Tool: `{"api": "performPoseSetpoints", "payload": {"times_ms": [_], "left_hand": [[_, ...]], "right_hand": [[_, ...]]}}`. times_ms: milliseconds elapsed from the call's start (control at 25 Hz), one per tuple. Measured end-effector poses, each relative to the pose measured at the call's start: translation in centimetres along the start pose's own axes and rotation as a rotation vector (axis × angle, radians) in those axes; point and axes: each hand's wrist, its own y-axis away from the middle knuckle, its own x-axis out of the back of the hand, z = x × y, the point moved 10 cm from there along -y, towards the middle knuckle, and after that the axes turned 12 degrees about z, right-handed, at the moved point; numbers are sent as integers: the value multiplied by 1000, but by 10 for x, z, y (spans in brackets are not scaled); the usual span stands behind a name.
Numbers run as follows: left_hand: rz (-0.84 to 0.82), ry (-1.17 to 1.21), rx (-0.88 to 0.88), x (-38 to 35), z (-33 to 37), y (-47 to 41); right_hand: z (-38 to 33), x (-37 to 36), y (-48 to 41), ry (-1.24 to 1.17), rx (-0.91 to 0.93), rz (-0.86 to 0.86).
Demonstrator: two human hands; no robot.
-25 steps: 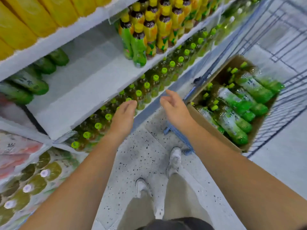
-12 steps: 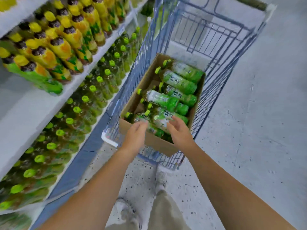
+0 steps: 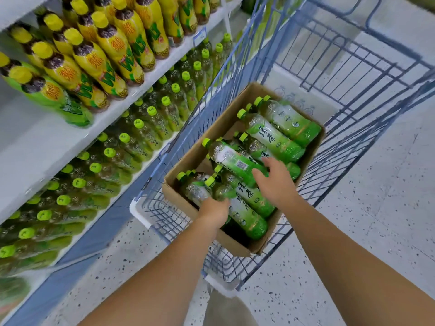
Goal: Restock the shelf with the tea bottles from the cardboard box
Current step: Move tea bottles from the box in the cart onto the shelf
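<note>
A cardboard box (image 3: 186, 165) sits in a blue wire cart and holds several green tea bottles lying on their sides. My left hand (image 3: 213, 214) reaches into the near end of the box, its fingers wrapped around a tea bottle (image 3: 197, 191) with a lime cap. My right hand (image 3: 276, 182) lies further in, thumb and fingers closing over the lower end of the topmost tea bottle (image 3: 231, 158), the one with the white label. The shelf (image 3: 47, 147) on the left has a bare stretch of white board.
The blue wire cart (image 3: 348, 67) stands close against the shelving. Yellow-capped bottles (image 3: 101, 57) fill the upper shelf, and rows of green-capped bottles (image 3: 131, 142) the one below. Speckled floor (image 3: 376, 208) lies open to the right. My shoe shows under the cart.
My view swung from the shelf to the cart. Both hands went from open in the air to the box edge, then down into the box onto bottles.
</note>
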Motion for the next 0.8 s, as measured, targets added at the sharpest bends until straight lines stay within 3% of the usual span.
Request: {"api": "performPoseSetpoints", "payload": {"times_ms": [200, 360, 480, 800], "left_hand": [[40, 126, 92, -22, -14, -1], [256, 139, -39, -20, -14, -2], [281, 167, -116, -29, -6, 6], [265, 184, -228, -41, -3, -5]], "right_hand": [[-21, -30, -37, 152, 85, -113], [-30, -50, -41, 231, 180, -187], [-27, -47, -42, 242, 213, -175], [35, -32, -33, 71, -98, -388]]}}
